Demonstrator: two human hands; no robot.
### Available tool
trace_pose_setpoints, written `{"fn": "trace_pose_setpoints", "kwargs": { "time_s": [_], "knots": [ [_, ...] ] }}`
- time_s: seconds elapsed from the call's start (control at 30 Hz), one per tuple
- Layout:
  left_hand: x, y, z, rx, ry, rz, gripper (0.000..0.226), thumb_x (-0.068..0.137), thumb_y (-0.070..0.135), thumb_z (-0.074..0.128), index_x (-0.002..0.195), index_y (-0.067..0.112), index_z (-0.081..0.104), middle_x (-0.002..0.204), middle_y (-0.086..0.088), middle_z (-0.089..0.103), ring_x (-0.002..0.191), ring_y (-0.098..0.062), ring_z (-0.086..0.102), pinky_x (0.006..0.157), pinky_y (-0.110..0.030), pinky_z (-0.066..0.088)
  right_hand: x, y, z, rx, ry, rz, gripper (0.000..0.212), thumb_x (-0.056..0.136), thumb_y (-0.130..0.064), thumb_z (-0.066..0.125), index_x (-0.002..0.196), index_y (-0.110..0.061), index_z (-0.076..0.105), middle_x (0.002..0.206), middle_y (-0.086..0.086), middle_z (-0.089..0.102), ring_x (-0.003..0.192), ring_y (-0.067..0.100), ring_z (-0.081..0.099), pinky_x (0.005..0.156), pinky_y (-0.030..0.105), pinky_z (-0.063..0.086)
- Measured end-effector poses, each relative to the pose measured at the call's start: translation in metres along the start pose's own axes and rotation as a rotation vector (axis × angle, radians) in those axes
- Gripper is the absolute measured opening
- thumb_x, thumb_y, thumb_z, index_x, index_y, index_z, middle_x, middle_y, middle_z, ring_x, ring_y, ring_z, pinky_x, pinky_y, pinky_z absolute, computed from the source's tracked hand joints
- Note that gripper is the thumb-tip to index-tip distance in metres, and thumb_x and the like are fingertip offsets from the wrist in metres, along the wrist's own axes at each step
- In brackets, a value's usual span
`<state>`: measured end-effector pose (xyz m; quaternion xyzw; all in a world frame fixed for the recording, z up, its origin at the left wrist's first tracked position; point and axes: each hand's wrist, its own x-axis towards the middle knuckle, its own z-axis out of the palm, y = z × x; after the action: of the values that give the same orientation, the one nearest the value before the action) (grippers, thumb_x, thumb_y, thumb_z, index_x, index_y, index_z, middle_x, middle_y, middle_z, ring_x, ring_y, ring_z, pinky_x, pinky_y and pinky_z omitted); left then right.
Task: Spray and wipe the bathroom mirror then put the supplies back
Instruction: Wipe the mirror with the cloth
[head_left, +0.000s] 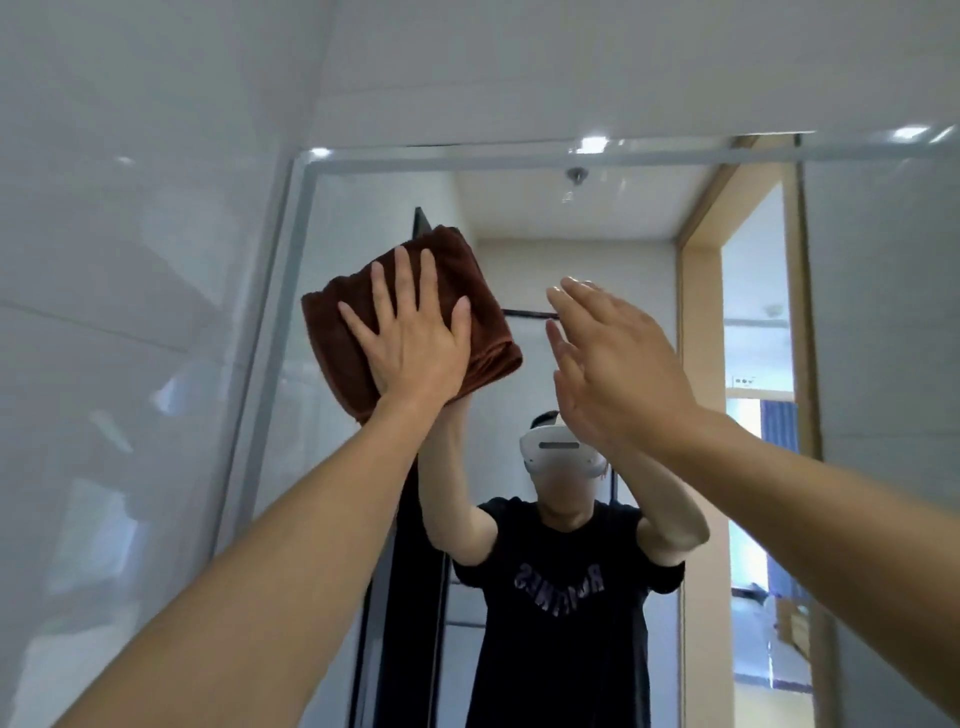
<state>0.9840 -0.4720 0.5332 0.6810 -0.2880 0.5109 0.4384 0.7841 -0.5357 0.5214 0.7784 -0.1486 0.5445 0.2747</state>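
On the far left, glossy white wall tiles (130, 260) run up to the ceiling and catch soft reflections of the room. Just to their right stands the mirror (649, 218), edged by a pale metal frame (291, 291) whose left side leans with the wide-angle view and whose top bar crosses the picture under the white upper wall.

In the mirror's upper left part, a folded brown cloth (343, 332) lies flat against the glass. The left hand (410, 338) presses on it with straight, spread fingers and the palm laid over its middle; no finger curls round the fabric. The bare forearm reaches up to it from the lower left corner.

To the right of the cloth, the right hand (613, 364) is raised close to the glass, fingers straight and held together, holding nothing; whether it touches the mirror cannot be told.

The glass reflects the person with both arms lifted, a white headset (563, 452), a black T-shirt (561, 597), a white ceiling and, further right, a wooden door frame (698, 415) opening on a bright room. Beyond the mirror's right edge, white wall tiles appear again.
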Motion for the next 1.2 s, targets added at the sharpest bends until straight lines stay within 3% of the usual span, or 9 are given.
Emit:
{"fn": "trace_pose_setpoints", "kwargs": {
  "time_s": [0.23,0.37,0.47,0.63,0.83,0.93,1.0,1.07,1.2],
  "knots": [
    [-0.06,0.161,0.012,0.154,-0.07,0.459,0.071,0.101,0.042,0.018,0.157,0.013,-0.014,0.168,-0.01,-0.014,0.153,-0.032,-0.017,0.117,-0.068,0.006,-0.008,0.04,-0.034,0.003,0.115,0.085,0.054,0.097,-0.025,0.037,0.148,-0.012,0.045,0.154,0.009,0.044,0.145,0.026,0.036,0.119,0.043,0.028],
    [-0.068,0.183,0.018,0.039,-0.073,0.615,0.075,0.097,0.053,0.028,0.161,0.019,0.007,0.169,-0.004,0.006,0.156,-0.027,-0.006,0.118,-0.067,0.003,-0.011,0.068,-0.04,0.0,0.175,0.16,0.053,0.098,-0.027,0.035,0.147,-0.009,0.045,0.154,0.012,0.043,0.144,0.028,0.037,0.119,0.045,0.029],
    [-0.054,0.146,0.018,-0.056,-0.034,0.697,0.069,0.095,0.059,0.031,0.158,0.031,0.028,0.167,0.006,0.021,0.156,-0.022,0.01,0.118,-0.066,0.004,-0.01,0.076,-0.039,-0.007,0.21,0.198,0.054,0.098,-0.029,0.034,0.147,-0.009,0.044,0.154,0.013,0.043,0.144,0.03,0.037,0.118,0.048,0.031],
    [-0.024,0.012,0.004,0.051,-0.012,0.535,0.066,0.098,0.061,0.028,0.159,0.035,0.021,0.168,0.007,0.016,0.155,-0.019,0.011,0.119,-0.064,0.01,-0.014,0.069,-0.023,-0.039,0.217,0.202,0.049,0.101,-0.028,0.036,0.144,-0.007,0.047,0.149,0.015,0.047,0.137,0.033,0.045,0.113,0.047,0.037],
    [-0.021,-0.157,-0.015,0.101,-0.067,0.237,0.066,0.1,0.052,0.021,0.16,0.024,0.019,0.168,-0.002,0.017,0.154,-0.025,0.017,0.118,-0.062,0.02,-0.015,0.032,-0.002,0.009,0.193,0.169,0.05,0.098,-0.026,0.038,0.143,-0.007,0.049,0.149,0.015,0.047,0.138,0.034,0.043,0.113,0.048,0.036],
    [-0.033,-0.148,-0.011,0.093,-0.057,0.15,0.066,0.099,0.049,0.024,0.159,0.023,0.022,0.167,-0.002,0.02,0.154,-0.026,0.017,0.119,-0.063,0.017,-0.02,0.021,0.006,-0.005,0.152,0.121,0.048,0.1,-0.024,0.041,0.146,-0.01,0.045,0.153,0.013,0.044,0.142,0.032,0.038,0.116,0.046,0.032],
    [-0.045,-0.114,-0.005,0.064,-0.017,0.006,0.067,0.098,0.05,0.024,0.159,0.024,0.022,0.167,-0.002,0.02,0.154,-0.027,0.016,0.117,-0.067,0.015,-0.023,0.017,0.009,-0.018,0.134,0.109,0.047,0.103,-0.024,0.042,0.148,-0.013,0.043,0.155,0.011,0.042,0.145,0.03,0.036,0.117,0.046,0.029],
    [-0.068,-0.073,-0.002,0.056,-0.01,-0.012,0.068,0.099,0.052,0.024,0.16,0.023,0.019,0.168,-0.003,0.016,0.155,-0.028,0.013,0.116,-0.069,0.014,-0.026,0.014,0.011,-0.027,0.123,0.116,0.047,0.104,-0.025,0.042,0.15,-0.015,0.041,0.156,0.01,0.041,0.146,0.029,0.033,0.118,0.045,0.027],
    [-0.137,-0.006,0.002,0.059,-0.079,0.384,0.07,0.099,0.055,0.03,0.161,0.026,0.013,0.169,-0.002,0.007,0.156,-0.026,0.003,0.118,-0.068,0.007,-0.036,0.006,0.015,-0.022,0.114,0.135,0.048,0.105,-0.027,0.038,0.151,-0.016,0.039,0.158,0.009,0.038,0.148,0.027,0.031,0.12,0.043,0.024]
  ]
}}
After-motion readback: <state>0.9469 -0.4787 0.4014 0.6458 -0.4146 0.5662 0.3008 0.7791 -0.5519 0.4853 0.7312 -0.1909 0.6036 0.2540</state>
